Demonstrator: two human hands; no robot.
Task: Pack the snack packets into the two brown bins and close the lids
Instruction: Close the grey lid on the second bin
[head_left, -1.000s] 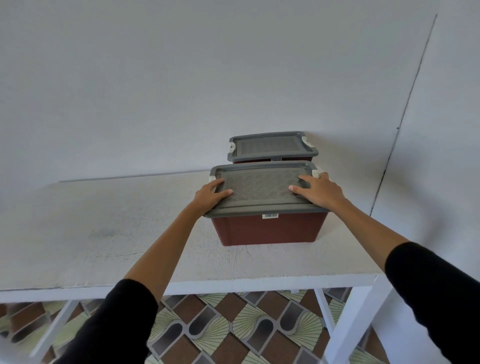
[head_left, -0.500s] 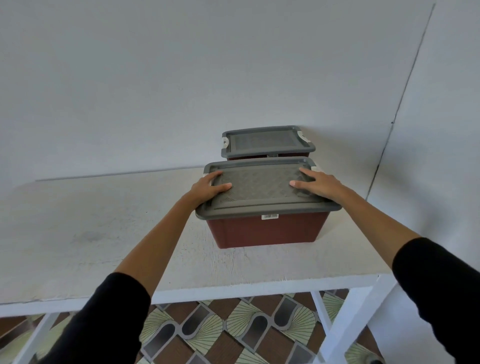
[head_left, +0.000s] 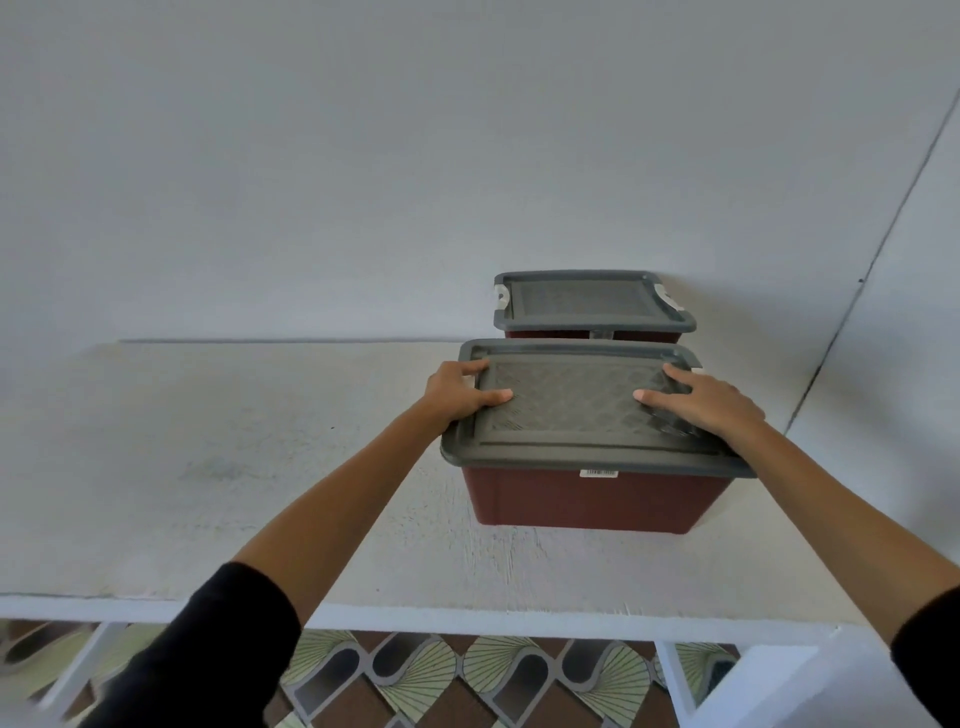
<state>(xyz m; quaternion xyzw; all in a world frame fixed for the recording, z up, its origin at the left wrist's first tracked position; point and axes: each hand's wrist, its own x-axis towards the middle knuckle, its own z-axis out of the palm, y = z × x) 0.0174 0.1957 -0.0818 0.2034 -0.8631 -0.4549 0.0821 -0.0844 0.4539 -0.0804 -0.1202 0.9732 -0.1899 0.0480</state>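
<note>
1. The nearer rectangular brown plastic bin (head_left: 592, 501) is sitting on the white table (head_left: 234, 467) (a matching lidded bin (head_left: 587, 304) just behind), long axis running left to right
2. Its grey textured lid (head_left: 571, 415) is lying flat on top
3. The left hand (head_left: 454, 397) and right hand (head_left: 711, 402) are pressing spread fingers on the lid's ends

The one camera sits on my head, looking forward and down across the white table (head_left: 234, 467) from its near edge toward its far right corner against the wall (head_left: 363, 156), close enough that the tabletop spans the frame and patterned floor (head_left: 415, 670) shows under the near edge.
</note>
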